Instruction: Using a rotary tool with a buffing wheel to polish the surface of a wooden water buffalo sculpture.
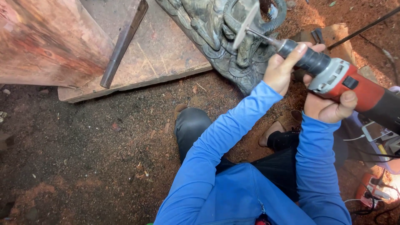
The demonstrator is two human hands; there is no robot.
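Note:
Both my hands hold a red and grey die grinder (354,85) with a black neck. My left hand (282,66) wraps the black neck near the shaft. My right hand (329,106) grips the red body from below. The tool's thin spinning disc (245,26) meets a dark carved wooden piece (225,41) with curling relief, which leans on the ground at the top middle. Both my arms wear blue sleeves.
A reddish plank (46,41) and a flat board (162,50) with a metal bar (123,43) lie at the top left. Sawdust covers the dirt ground (96,158). A sandalled foot (283,125) sits below the carving. Cables and a power strip (375,189) are at the right.

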